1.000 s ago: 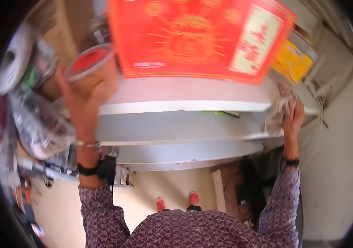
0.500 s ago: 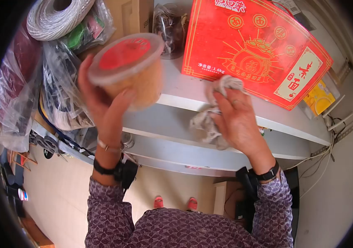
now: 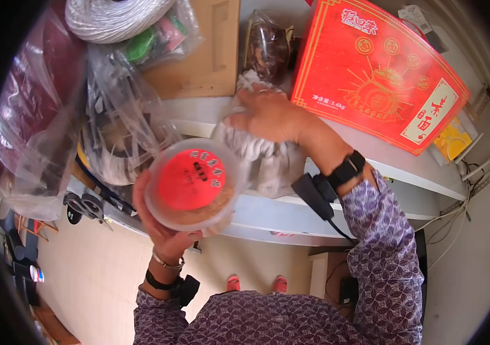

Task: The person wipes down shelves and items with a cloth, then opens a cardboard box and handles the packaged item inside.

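Note:
A round plastic tub (image 3: 219, 208) with a clear lid and a red label is in my left hand (image 3: 159, 225), whose fingers wrap round its left and near side. The tub is off the shelf, in front of its edge, with something light brown inside. My right hand (image 3: 274, 118) presses a crumpled pale cloth (image 3: 274, 167) onto the top of the white shelf (image 3: 196, 109). Part of the cloth hangs over the shelf's front edge, blurred by motion. Just behind that hand stands a bag of dark brown contents (image 3: 268, 52).
A large red box (image 3: 360, 69) stands on the shelf at the right, beside a yellow packet (image 3: 450, 138). Behind the tub are a cardboard box (image 3: 213, 52), a roll of white string (image 3: 116, 20) and plastic bags (image 3: 121, 109). Scissors (image 3: 87, 204) lie at the left.
My left hand has lowered the tub toward me and to the right. My right hand has swept the cloth left along the shelf, away from the red box. The view has shifted slightly.

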{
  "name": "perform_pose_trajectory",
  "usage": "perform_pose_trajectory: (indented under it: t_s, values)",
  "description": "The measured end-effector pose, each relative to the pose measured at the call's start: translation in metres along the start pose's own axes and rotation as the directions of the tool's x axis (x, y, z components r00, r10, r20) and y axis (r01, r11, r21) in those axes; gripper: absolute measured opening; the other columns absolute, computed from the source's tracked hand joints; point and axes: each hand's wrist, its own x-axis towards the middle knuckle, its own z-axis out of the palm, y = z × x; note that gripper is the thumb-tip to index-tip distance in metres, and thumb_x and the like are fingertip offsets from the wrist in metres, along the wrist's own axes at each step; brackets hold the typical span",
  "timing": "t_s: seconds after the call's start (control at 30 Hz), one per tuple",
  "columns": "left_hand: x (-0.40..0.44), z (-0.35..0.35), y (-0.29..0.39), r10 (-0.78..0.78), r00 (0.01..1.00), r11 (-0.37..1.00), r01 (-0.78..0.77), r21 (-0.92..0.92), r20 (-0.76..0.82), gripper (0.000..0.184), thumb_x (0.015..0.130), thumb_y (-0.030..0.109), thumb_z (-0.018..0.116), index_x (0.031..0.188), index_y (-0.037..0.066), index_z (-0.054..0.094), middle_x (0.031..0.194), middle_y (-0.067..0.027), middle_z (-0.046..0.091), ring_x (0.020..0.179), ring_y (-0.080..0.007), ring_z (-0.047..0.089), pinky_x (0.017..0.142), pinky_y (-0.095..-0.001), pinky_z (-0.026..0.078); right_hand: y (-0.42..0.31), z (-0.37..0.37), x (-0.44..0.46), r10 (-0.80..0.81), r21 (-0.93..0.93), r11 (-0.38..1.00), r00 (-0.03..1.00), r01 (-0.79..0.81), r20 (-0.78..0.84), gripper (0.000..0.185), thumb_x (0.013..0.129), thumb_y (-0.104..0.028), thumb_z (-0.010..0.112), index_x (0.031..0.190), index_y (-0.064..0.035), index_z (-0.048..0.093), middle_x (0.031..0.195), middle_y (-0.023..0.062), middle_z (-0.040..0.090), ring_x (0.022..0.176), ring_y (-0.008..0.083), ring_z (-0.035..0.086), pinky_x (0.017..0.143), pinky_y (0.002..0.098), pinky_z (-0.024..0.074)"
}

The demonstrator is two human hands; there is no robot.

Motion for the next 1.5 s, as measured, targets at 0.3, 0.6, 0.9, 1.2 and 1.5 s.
perform_pose_trajectory:
  t_s: [0.3, 0.6, 0.9, 1.2, 1.5]
  values:
    - [0.005, -0.008, -0.021, -0.046, 0.975, 0.995, 0.063, -0.071, 0.215, 0.103, 0.057, 0.007, 0.08, 0.144, 0.01, 0.024, 0.152, -0.0198, 0.026, 0.137, -0.0314, 0.035, 0.112, -0.0455, 0.033, -0.004, 0.007, -0.006, -0.135, -0.02, 0.991, 0.984, 0.134, -0.119, 0.05, 0.092, -0.039, 0.056, 0.122, 0.0013, 0.059, 0.116, 0.0308, 0.058, 0.111, 0.0441, 0.055, 0.097, 0.0465, 0.0414]
    - [-0.001, -0.052, -0.014, 0.014, 0.956, 0.999, -0.029, 0.046, 0.294, 0.107, 0.057, 0.02, 0.09, 0.141, 0.01, 0.025, 0.152, -0.0241, 0.024, 0.136, -0.035, 0.037, 0.112, -0.0474, 0.033, -0.035, 0.037, 0.01, -0.6, -0.165, 0.796, 0.726, 0.582, -0.336, 0.038, 0.085, -0.022, 0.063, 0.114, 0.0025, 0.06, 0.101, 0.0253, 0.062, 0.1, 0.0416, 0.057, 0.092, 0.0483, 0.0442]
    - [-0.006, -0.074, 0.002, -0.079, 0.98, 0.997, 0.075, 0.029, 0.182, 0.109, 0.056, 0.032, 0.091, 0.139, 0.011, 0.023, 0.149, -0.0219, 0.03, 0.132, -0.0341, 0.04, 0.11, -0.048, 0.036, -0.086, 0.057, 0.089, -0.619, -0.111, 0.78, 0.734, 0.616, -0.28, 0.025, 0.074, -0.012, 0.059, 0.093, 0.0035, 0.061, 0.086, 0.0231, 0.063, 0.091, 0.0405, 0.06, 0.079, 0.0469, 0.0485]
    - [-0.004, -0.057, -0.008, -0.133, 0.989, 0.983, 0.124, 0.132, 0.061, 0.115, 0.053, 0.045, 0.09, 0.14, 0.01, 0.025, 0.144, -0.0177, 0.036, 0.131, -0.0315, 0.041, 0.109, -0.0465, 0.035, -0.043, 0.053, 0.022, -0.407, -0.139, 0.913, 0.835, 0.383, -0.37, 0.032, 0.082, -0.023, 0.065, 0.107, -0.0028, 0.064, 0.093, 0.0171, 0.065, 0.097, 0.0342, 0.06, 0.083, 0.0437, 0.0488]
    - [0.0, -0.043, -0.018, -0.107, 0.993, 0.979, 0.095, 0.181, 0.053, 0.114, 0.054, 0.047, 0.087, 0.143, 0.009, 0.026, 0.149, -0.0173, 0.032, 0.134, -0.0321, 0.038, 0.113, -0.0456, 0.03, 0.044, 0.026, -0.104, -0.221, -0.161, 0.975, 0.773, 0.154, -0.595, 0.032, 0.079, -0.019, 0.07, 0.107, -0.0043, 0.063, 0.099, 0.0157, 0.062, 0.1, 0.0332, 0.057, 0.087, 0.0423, 0.0475]
